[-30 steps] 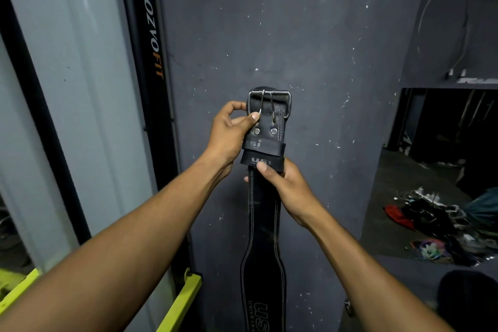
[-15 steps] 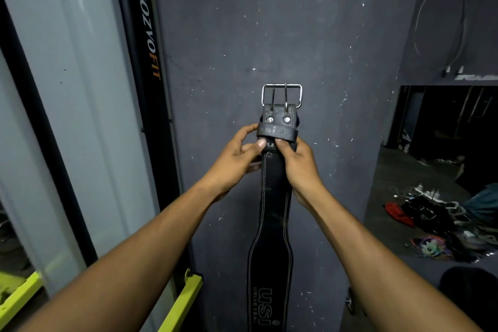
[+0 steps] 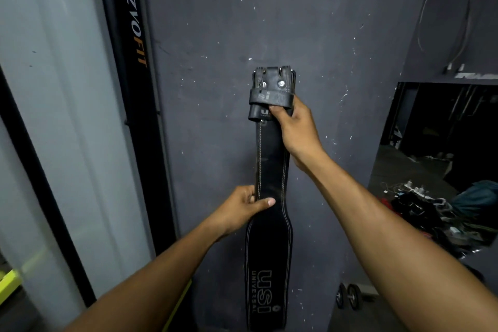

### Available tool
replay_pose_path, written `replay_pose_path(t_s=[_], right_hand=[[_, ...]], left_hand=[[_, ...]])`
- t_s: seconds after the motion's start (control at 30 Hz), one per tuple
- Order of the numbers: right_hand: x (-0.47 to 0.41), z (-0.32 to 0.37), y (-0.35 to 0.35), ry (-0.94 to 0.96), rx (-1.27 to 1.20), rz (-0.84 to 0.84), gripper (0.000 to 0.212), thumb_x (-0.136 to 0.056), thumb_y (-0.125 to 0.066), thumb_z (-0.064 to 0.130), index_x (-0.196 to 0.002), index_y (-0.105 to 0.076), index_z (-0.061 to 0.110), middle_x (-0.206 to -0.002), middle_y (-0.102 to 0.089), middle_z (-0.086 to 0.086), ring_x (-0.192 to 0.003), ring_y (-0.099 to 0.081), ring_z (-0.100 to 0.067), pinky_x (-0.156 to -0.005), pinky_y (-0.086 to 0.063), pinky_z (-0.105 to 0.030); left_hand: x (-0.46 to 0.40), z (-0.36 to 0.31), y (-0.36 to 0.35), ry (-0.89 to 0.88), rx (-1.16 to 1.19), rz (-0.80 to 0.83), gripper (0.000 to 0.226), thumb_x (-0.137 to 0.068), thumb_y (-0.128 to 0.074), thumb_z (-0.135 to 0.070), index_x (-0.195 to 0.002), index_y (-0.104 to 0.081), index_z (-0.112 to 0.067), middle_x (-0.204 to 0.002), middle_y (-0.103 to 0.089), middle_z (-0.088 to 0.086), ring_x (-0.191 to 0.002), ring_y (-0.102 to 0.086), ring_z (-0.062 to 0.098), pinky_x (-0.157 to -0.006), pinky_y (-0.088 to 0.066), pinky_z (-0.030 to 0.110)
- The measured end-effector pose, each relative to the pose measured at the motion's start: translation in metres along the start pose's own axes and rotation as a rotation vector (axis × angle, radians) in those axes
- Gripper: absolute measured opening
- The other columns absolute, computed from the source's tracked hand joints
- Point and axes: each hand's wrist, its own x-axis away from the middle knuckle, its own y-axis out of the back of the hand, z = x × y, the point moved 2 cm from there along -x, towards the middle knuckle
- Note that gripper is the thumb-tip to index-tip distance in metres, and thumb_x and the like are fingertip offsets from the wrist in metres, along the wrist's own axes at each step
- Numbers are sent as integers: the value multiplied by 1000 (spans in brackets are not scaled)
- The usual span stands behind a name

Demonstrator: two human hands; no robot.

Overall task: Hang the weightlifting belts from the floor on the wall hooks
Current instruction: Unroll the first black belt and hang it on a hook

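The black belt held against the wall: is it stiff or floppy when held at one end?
Probably fairly stiff: the belt hangs straight between the right hand and left hand. It looks thick and stitched, so likely heavy for its size.

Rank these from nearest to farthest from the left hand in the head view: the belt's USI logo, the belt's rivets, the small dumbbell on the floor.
From the left hand:
1. USI logo, printed on the belt's wide part, just below the hand.
2. Rivets, up at the buckle end, above the right hand.
3. Small dumbbell, low on the floor, to the right.
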Motion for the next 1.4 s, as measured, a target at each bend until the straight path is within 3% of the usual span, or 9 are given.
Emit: replay_pose_path(t_s=[0.13, 0.4, 0.57, 0.87, 0.97, 1.03, 1.1, 1.23, 1.4], right_hand=[[-23, -1, -3, 12, 4, -10, 21, -86, -65, 28, -107, -71, 26, -108, -78, 0, -102, -72, -16, -104, -56, -50], [-60, -6, -25, 62, 107, -38, 25, -85, -65, 30, -108, -72, 25, -108, -80, -3, -105, -75, -21, -100, -58, -50], [-102, 6, -35, 108, 117, -84, 30, -77, -67, 44, -100, -75, 26, -107, -81, -2, -108, -75, -25, -102, -56, -53], [-137, -1, -41, 99, 62, -119, 16, -93, -67, 20, -107, -74, 15, -104, -80, -5, -99, -75, -20, -98, -58, -48], [-136, -19, -39, 57, 67, -95, 18, -96, -67, 18, -111, -73, 11, -103, -77, -3, -95, -71, -15, -97, -58, -45], [-132, -31, -40, 35, 116, -88, 25, -90, -68, 29, -111, -74, 15, -105, -79, 0, -98, -73, -16, -99, -57, -47], [-127, -41, -42, 24, 202, -78, 32, -87, -69, 36, -113, -75, 17, -106, -80, 2, -100, -75, -17, -98, -59, -47], [-117, -50, -53, 34, 295, -16, 34, -92, -68, 36, -119, -74, 18, -110, -80, 1, -103, -74, -17, -96, -59, -46], [-107, -65, -57, -20, 250, -44, 45, -89, -63, 48, -127, -69, 25, -116, -78, 6, -111, -73, -13, -102, -57, -44]], left_hand=[[-20, -4, 7, -6, 23, -6, 22, -95, -68, -12, -112, -69, 3, -109, -77, 16, -97, -73, 22, -93, -59, 38], [-89, -94, 48, -259, 181, -133, 11, -100, -61, -12, -98, -70, -8, -79, -77, 2, -67, -72, 10, -65, -59, 24], [-92, -15, 54, -117, 100, 8, 15, -94, -66, -4, -107, -71, -10, -96, -79, -3, -87, -74, 8, -82, -57, 25], [-89, 82, 84, 87, -79, 93, 32, -86, -78, -7, -117, -70, -9, -113, -77, 7, -110, -72, 27, -99, -56, 38], [-106, 43, 89, -36, -20, 41, 44, -91, -73, -11, -132, -60, -8, -131, -67, -1, -122, -64, 16, -104, -49, 26], [-125, -5, 95, -129, 125, -96, 34, -95, -69, -23, -126, -58, -18, -126, -64, -5, -113, -61, 5, -102, -44, 20], [-144, -52, 101, -278, 271, -146, 27, -95, -65, -33, -115, -65, -16, -115, -71, 2, -108, -64, 13, -104, -45, 30], [-172, -105, 102, -352, 458, -208, 34, -105, -52, -22, -127, -60, 2, -121, -69, 26, -109, -68, 34, -103, -53, 47], [-180, -102, 92, -350, 523, -257, 22, -105, -51, -14, -118, -62, 0, -99, -73, 19, -83, -73, 24, -81, -61, 35]])
